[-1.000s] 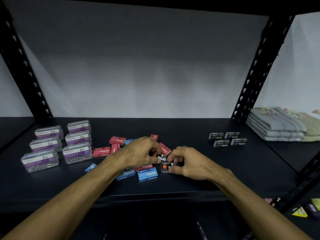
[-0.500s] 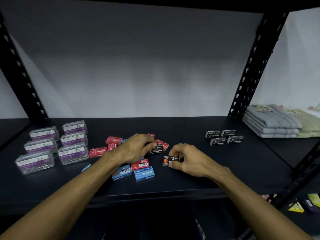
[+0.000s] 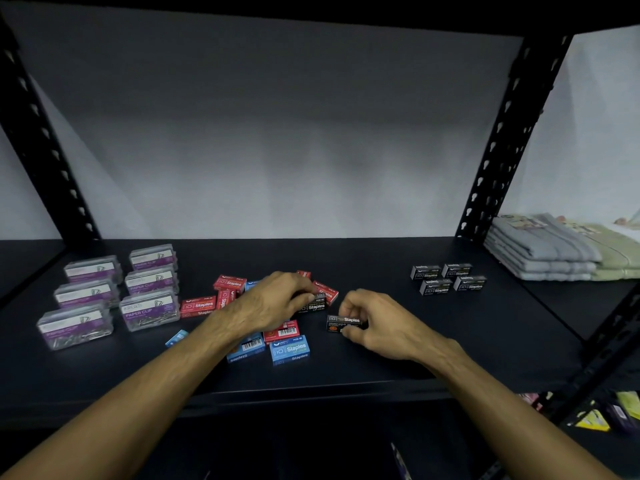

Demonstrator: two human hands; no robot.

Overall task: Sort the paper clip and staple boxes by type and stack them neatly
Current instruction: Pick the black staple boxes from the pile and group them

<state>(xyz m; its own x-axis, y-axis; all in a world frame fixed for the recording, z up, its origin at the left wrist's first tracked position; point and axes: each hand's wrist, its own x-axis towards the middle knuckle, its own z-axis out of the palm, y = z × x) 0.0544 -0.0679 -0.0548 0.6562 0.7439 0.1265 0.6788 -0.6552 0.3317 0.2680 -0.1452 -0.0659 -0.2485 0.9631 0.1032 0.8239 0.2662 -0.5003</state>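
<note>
Shelf: dark board in a black metal rack, pale wall behind.
Left hand: curled on a black staple box in the mixed pile.
Right hand: pinches another black box on the board.
Clip boxes: far left.
Sorted black boxes: right.
Towels: neighbouring bay.

A black metal rack with perforated uprights stands against a dim grey-white wall; folded cloths, perhaps towels, lie on its dark shelf
</note>
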